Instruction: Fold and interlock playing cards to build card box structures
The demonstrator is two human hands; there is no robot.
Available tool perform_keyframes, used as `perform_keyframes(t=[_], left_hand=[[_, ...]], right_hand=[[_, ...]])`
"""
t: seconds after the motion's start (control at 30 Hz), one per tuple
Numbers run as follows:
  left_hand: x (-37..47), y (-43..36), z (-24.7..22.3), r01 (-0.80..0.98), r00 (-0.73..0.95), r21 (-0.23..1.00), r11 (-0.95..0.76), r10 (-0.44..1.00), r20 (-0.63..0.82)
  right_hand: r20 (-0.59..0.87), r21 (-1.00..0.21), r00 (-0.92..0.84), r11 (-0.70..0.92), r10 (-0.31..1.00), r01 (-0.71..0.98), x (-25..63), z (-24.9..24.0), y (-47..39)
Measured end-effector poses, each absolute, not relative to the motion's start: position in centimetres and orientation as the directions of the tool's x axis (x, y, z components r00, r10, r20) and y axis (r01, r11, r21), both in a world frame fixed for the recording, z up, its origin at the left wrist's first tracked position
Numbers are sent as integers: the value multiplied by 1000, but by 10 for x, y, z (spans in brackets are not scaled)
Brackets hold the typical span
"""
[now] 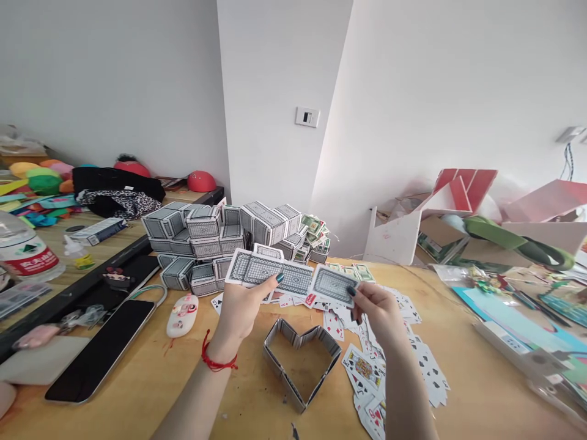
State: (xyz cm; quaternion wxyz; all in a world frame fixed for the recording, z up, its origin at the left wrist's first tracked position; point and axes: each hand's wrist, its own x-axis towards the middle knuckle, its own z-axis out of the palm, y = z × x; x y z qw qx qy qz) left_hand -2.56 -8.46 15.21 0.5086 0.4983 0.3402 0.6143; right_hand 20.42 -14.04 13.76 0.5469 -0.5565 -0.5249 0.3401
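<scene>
My left hand, with a red string bracelet at the wrist, pinches a row of overlapping grey-backed playing cards. Between the fingers of my right hand is a single grey-backed card, its left edge close to the right end of the row. Whether the two touch is hard to tell. Below my hands, a heart-shaped frame of folded cards stands on the wooden table. Loose playing cards lie spread face up to its right, partly behind my right forearm.
Behind my hands stand stacked blocks of folded cards. To the left are a white mouse, a black phone and a bottle. A white power strip and blue sheets lie at the right.
</scene>
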Motion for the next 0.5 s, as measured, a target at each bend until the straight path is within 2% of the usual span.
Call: perform_keyframes(t=[0.1,0.3,0.5], left_hand=[[-24,-83,149,-247,3,941,-233,971,241],[-14,-89,146,-200,59,953,-227,968,243],[-10,-92,148,-241,4,945,-220,974,228]], right_hand=[[208,-972,270,167,940,168,208,144,-148],[145,-978,98,128,985,167,176,157,-155],[82,-988,77,70,994,139,168,154,-152]])
